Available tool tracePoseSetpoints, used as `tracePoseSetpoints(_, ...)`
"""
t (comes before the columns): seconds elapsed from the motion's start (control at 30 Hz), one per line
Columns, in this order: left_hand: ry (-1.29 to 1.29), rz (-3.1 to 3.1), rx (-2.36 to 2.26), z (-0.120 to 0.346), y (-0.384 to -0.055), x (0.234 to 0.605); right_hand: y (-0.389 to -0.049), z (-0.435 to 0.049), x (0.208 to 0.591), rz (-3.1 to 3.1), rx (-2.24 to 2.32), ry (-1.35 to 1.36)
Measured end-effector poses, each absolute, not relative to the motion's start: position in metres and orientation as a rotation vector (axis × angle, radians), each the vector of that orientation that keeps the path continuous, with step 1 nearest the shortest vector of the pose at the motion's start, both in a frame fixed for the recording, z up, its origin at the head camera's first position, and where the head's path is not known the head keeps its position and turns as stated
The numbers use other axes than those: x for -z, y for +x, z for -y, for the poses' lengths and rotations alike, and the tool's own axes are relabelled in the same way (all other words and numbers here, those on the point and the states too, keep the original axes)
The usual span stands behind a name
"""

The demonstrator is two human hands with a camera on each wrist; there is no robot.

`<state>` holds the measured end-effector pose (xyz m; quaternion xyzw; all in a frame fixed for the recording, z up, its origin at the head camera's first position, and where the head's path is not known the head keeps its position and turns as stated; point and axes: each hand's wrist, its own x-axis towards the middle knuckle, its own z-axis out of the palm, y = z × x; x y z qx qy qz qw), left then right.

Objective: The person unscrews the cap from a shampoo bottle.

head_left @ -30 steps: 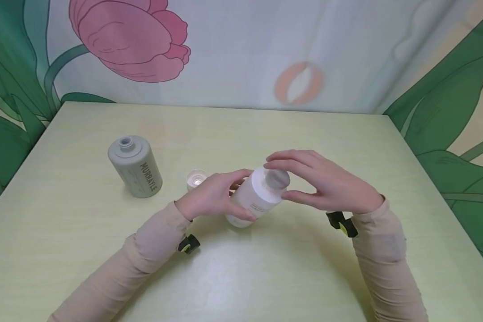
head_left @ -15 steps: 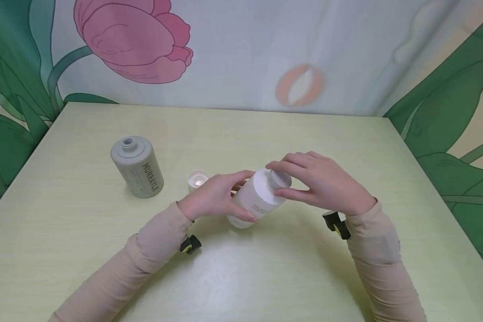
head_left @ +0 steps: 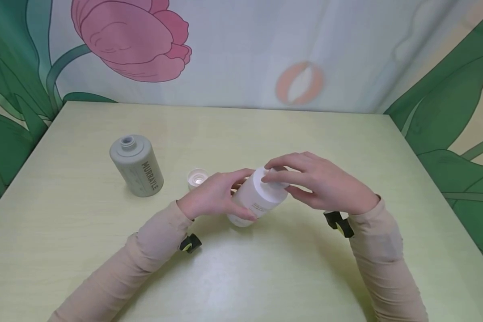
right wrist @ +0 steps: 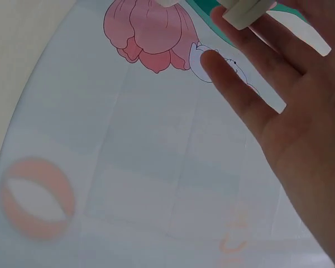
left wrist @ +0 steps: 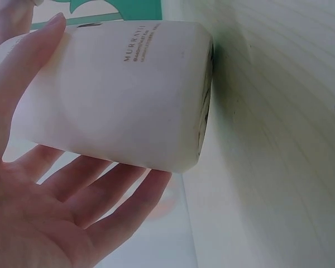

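Note:
My left hand grips a white bottle round its body, thumb on the near side. The bottle leans to the right, its base low over the tabletop. In the left wrist view, small gold print shows on the bottle, with several fingers under it. My right hand has its curled fingers round the cap at the bottle's top, mostly hidden in the head view. The right wrist view shows a pale edge of the cap against the fingers. A white cap lies beyond my left hand, open side up.
A grey MURRAYLE bottle stands upright and uncapped on the left of the pale table. Behind the table's far edge hangs a flower-printed cloth. A small black device is strapped at each wrist.
The right hand's fingers moved off and back round the cap, now set further over it. The left hand and the tilted bottle stay almost in place.

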<state>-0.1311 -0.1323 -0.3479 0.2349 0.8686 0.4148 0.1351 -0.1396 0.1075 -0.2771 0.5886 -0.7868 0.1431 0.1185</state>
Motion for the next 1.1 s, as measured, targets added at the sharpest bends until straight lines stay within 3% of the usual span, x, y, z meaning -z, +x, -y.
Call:
tracePoseSetpoints(0.63, 0.67, -2.522, -1.193, 0.13, -0.131, 0.348, -0.145, -0.124, 0.272, 2.352, -0.563, 1.574)
tracePoseSetpoints(1.1, 0.622, -2.582, -1.213, 0.109, -0.138, 0.337, -0.147, -0.163, 0.279, 2.402, -0.616, 1.265)
